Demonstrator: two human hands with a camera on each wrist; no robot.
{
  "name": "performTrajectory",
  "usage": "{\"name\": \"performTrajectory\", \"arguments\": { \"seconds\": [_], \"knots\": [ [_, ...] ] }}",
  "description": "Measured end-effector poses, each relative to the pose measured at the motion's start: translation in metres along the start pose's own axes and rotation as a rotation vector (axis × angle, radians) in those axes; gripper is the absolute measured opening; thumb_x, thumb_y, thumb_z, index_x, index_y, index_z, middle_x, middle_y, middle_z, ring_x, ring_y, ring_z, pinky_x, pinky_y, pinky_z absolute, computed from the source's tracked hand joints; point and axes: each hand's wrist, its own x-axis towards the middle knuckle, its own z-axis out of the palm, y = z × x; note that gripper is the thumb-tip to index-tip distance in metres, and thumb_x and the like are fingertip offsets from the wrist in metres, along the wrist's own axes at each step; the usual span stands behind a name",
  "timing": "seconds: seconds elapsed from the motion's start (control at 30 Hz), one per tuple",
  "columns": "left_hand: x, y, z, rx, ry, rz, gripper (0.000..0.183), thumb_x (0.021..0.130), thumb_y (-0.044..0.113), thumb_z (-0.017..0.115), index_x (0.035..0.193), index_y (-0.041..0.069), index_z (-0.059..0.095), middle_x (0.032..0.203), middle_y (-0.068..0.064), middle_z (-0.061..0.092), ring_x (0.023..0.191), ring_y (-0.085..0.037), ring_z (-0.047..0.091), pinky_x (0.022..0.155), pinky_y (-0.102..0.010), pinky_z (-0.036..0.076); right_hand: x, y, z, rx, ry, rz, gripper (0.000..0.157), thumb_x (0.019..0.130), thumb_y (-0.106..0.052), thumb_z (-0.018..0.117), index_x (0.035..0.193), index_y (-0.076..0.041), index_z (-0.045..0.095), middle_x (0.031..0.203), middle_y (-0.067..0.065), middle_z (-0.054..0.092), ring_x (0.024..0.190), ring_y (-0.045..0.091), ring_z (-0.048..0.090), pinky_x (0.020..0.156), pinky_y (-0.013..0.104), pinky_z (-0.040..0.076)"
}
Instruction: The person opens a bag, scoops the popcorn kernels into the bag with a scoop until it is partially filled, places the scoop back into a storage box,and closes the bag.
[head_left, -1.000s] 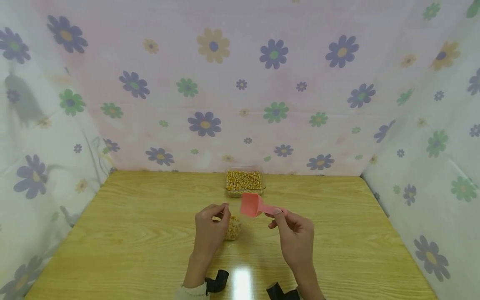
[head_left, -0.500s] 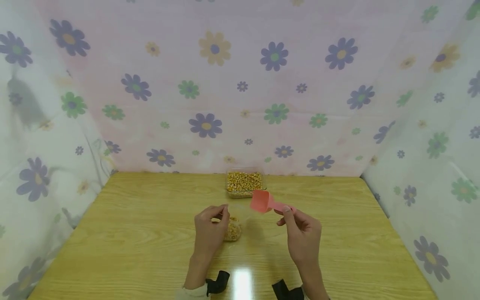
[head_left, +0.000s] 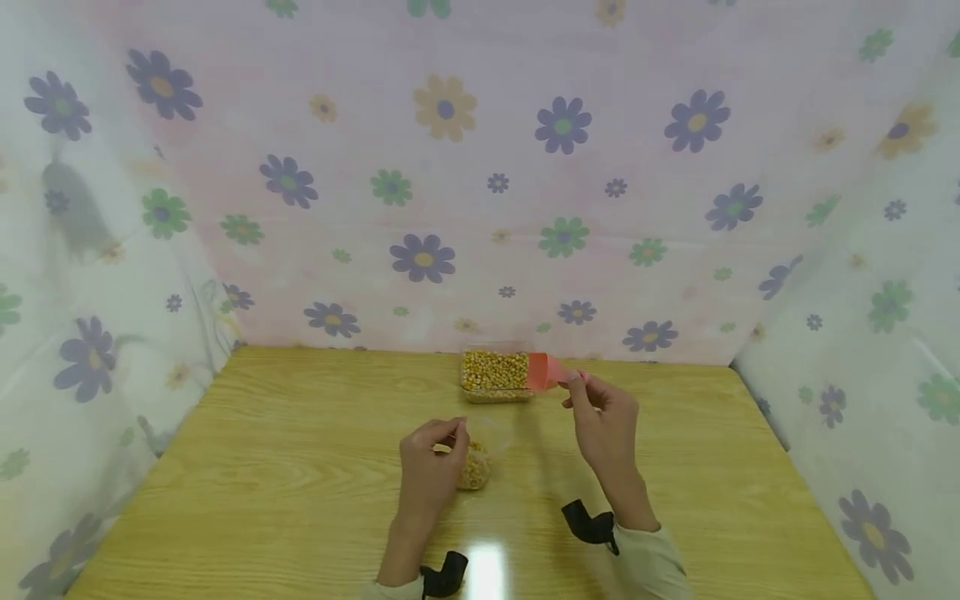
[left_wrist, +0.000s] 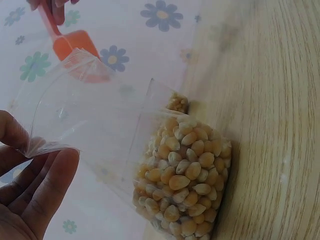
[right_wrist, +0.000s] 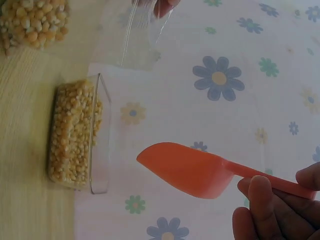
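Note:
My left hand (head_left: 432, 467) pinches the top edge of a clear plastic zip bag (left_wrist: 90, 110). Corn kernels (left_wrist: 185, 175) fill the bag's lower part, which stands on the table. In the left wrist view the bag's mouth looks spread apart. My right hand (head_left: 611, 425) grips the handle of a pink scoop (right_wrist: 187, 170), thumb on top. The scoop is in the air at the right end of a clear glass container (right_wrist: 100, 135) of corn kernels (right_wrist: 72, 135). Whether the scoop holds any kernels cannot be seen.
The wooden table (head_left: 300, 433) runs back to a flowered cloth (head_left: 480, 167) that also covers both sides. The glass container stands near the table's back edge, beyond the bag. A black wrist mount (head_left: 588, 523) sits on each wrist.
My right hand has moved the scoop forward and to the right, from above the bag to the glass container. The left hand keeps its pinch on the bag. The head view has shifted slightly.

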Motion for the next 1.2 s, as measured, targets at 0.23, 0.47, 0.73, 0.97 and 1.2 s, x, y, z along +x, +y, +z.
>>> {"name": "performTrajectory", "arguments": {
  "seconds": [0.23,0.47,0.73,0.97,1.2],
  "knots": [
    [-0.005,-0.003,-0.001,-0.019,0.007,-0.004,0.013,0.093,-0.003,0.069,0.095,0.0,0.081,0.076,-0.003,0.073,0.065,-0.016,0.069,0.049,-0.018,0.054,0.018,0.012,0.008,-0.081,-0.094,-0.046,0.031,0.104,-0.019,0.059,0.09,0.0,0.08,0.078,0.012,0.075,0.071,0.024,0.07,0.058,0.022,0.054],
    [-0.007,0.0,-0.002,0.015,-0.017,-0.033,0.014,0.094,-0.001,0.068,0.099,0.002,0.081,0.08,-0.006,0.073,0.068,-0.012,0.069,0.052,-0.019,0.055,0.022,0.037,0.019,-0.138,-0.131,-0.128,0.034,0.102,-0.015,0.062,0.072,-0.004,0.076,0.066,0.007,0.072,0.063,0.02,0.069,0.056,0.025,0.052],
    [-0.006,0.0,-0.002,0.019,-0.026,-0.036,0.014,0.094,-0.001,0.068,0.101,0.0,0.08,0.081,-0.006,0.073,0.068,-0.012,0.068,0.051,-0.019,0.055,0.025,0.067,0.037,-0.059,-0.139,-0.033,0.034,0.103,-0.012,0.06,0.077,0.002,0.077,0.064,0.015,0.07,0.053,0.022,0.063,0.042,0.021,0.036],
    [-0.003,0.0,-0.002,0.015,-0.022,-0.011,0.014,0.093,-0.003,0.069,0.099,0.0,0.081,0.08,-0.005,0.073,0.067,-0.013,0.069,0.051,-0.019,0.055,0.025,0.09,0.053,0.241,-0.085,0.384,0.032,0.105,-0.015,0.054,0.108,0.01,0.075,0.095,0.026,0.075,0.068,0.019,0.071,0.074,0.034,0.062],
    [-0.002,-0.002,-0.001,0.003,-0.025,0.0,0.013,0.093,-0.004,0.068,0.099,-0.004,0.08,0.08,-0.007,0.073,0.066,-0.013,0.069,0.051,-0.018,0.055,0.027,0.086,0.062,0.399,-0.067,0.566,0.034,0.106,-0.019,0.054,0.118,0.008,0.072,0.093,0.015,0.078,0.071,0.014,0.07,0.082,0.039,0.061]
  ]
}}
